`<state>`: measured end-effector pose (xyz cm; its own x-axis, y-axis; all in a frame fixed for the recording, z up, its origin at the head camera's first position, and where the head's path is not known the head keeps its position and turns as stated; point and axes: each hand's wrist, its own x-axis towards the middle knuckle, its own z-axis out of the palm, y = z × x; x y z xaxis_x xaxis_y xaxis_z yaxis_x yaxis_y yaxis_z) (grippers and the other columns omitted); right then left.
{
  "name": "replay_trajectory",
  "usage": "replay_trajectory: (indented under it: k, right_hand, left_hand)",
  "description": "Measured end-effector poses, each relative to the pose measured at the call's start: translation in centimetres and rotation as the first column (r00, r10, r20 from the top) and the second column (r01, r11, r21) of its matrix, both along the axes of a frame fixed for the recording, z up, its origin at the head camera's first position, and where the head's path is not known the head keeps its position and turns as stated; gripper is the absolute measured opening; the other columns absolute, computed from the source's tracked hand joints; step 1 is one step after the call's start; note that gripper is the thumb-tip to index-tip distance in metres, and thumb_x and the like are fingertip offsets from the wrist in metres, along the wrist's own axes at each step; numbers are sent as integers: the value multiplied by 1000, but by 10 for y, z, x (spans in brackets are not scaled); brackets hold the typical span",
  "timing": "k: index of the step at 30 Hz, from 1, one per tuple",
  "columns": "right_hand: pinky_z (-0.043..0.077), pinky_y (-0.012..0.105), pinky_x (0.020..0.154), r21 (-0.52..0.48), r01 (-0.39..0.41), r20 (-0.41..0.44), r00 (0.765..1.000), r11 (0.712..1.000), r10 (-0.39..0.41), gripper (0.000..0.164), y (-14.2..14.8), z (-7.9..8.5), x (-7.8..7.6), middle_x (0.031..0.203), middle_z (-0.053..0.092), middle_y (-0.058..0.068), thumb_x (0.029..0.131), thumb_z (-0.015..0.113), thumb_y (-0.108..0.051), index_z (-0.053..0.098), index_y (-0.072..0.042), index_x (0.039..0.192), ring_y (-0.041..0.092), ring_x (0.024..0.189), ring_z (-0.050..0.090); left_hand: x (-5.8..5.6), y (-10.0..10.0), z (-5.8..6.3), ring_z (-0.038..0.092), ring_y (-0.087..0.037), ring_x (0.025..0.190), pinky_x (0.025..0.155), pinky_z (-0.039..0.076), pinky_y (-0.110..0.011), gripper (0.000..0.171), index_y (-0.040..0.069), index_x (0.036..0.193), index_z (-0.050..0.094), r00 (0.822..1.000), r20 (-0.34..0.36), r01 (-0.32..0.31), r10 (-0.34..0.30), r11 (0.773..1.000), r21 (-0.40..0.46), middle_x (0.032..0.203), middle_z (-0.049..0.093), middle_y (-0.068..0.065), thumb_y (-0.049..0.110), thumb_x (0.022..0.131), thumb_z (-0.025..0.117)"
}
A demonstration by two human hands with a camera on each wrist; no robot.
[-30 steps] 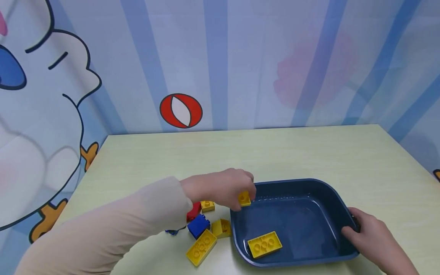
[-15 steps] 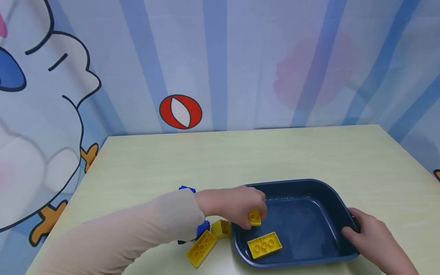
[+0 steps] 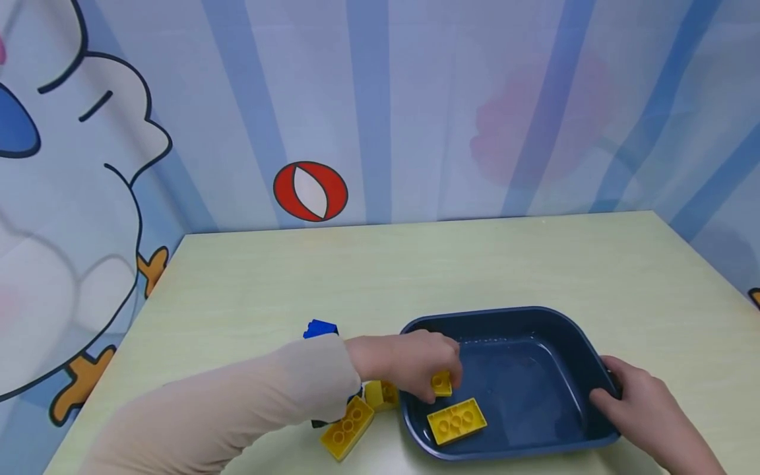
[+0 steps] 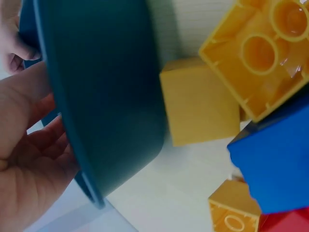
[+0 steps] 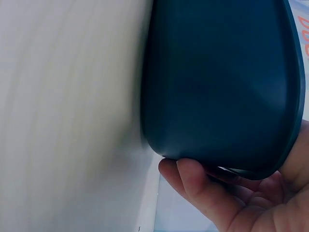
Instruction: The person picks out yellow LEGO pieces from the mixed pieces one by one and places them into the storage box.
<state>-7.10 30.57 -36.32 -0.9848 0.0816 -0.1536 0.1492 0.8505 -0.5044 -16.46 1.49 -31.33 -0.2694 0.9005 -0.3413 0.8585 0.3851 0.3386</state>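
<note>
My left hand [image 3: 410, 361] reaches over the left side of a dark blue tray [image 3: 528, 369] and pinches a small yellow toy brick [image 3: 442, 384], low inside it. Just in front of that brick, a longer yellow brick [image 3: 457, 421] lies on the tray's floor with its hollow underside up. At the tray's right end, my right hand [image 3: 644, 404] grips the rim, thumb inside. The right wrist view has that hand's fingers [image 5: 193, 181] curled under the rim from outside. In the left wrist view the tray wall [image 4: 106, 96] hides the held brick.
Left of the tray, a yellow brick [image 3: 380, 395] and a long yellow one [image 3: 348, 429] lie on the table, partly beside my sleeve. A blue brick [image 3: 320, 328] shows behind the sleeve. The left wrist view adds another blue brick [image 4: 277, 154] and a red one [image 4: 287, 223].
My left hand has moved right and nearer, from the tray's left rim down inside it, carrying the small yellow brick. The right hand and tray have stayed put.
</note>
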Motion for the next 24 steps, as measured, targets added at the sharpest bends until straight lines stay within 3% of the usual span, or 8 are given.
replay_trajectory:
  k: [6, 17, 24]
  right_hand:
    - [51, 47, 72, -1, 0, 6, 1000, 1000, 0, 46, 0, 1, 0, 95, 64, 26, 82, 55, -6, 45, 18, 120, 28, 80, 64]
    - [52, 46, 71, -4, -1, 11, 1000, 1000, 1, 47, 0, 2, 0, 96, 63, 28, 82, 55, -6, 44, 19, 120, 28, 80, 64]
    - [52, 47, 72, -3, 9, 33, 999, 1000, -9, 48, -2, 2, -1, 97, 62, 30, 83, 55, -6, 43, 20, 121, 28, 80, 64]
  left_hand:
    - [-1, 3, -8, 49, -6, 87, 75, 40, -10, 29, 14, 107, 70, 1000, -14, 15, -15, 1000, -3, 99, 60, 5, 14, 78, 76]
    - [-1, 8, -20, 49, -7, 83, 74, 41, -11, 25, 13, 102, 69, 998, 53, 18, -14, 998, -66, 94, 58, 5, 11, 78, 75]
    - [0, 8, -23, 48, -7, 83, 73, 41, -11, 27, 14, 101, 70, 998, 46, 34, -30, 996, -82, 92, 57, 6, 14, 75, 78]
